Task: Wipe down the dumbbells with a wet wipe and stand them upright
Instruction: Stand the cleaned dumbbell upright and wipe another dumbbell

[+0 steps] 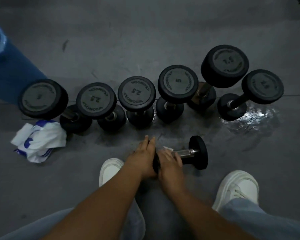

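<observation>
A small black dumbbell (pixel 197 152) lies on its side on the grey floor between my feet. My left hand (pixel 144 155) rests on its left head, fingers stretched forward. My right hand (pixel 169 157) wraps a white wet wipe (pixel 168 148) round the chrome handle. Behind it, several black dumbbells stand upright in a row, from the leftmost one (pixel 42 99) to the rightmost one (pixel 265 86).
A white and blue wet-wipe packet (pixel 39 141) lies crumpled at the left. A blue bucket (pixel 9 70) stands at the far left. A wet patch (pixel 253 118) shines on the floor at the right. My white shoes (pixel 237 187) flank the lying dumbbell.
</observation>
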